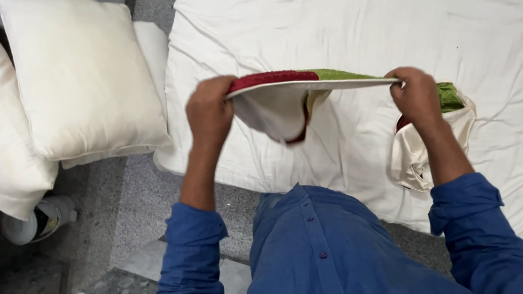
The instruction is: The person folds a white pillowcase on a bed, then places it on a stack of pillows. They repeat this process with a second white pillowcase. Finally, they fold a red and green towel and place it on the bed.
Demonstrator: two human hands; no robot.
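Note:
I hold a cushion cover (pixel 283 103), cream on the inside with red and green outer panels, stretched flat between both hands above the edge of a bed. My left hand (pixel 209 110) grips its left corner where the red panel shows. My right hand (pixel 417 95) grips the right corner, where green cloth and cream lining (pixel 410 152) bunch and hang down past my wrist. A loose fold of the cream lining sags under the middle of the cover. My sleeves are blue.
A white sheet covers the bed (pixel 358 22) ahead and to the right. Two bare cream pillows (pixel 82 75) lean at the left on a speckled grey floor (pixel 133 210). A white bottle (pixel 38 219) lies under the nearer pillow.

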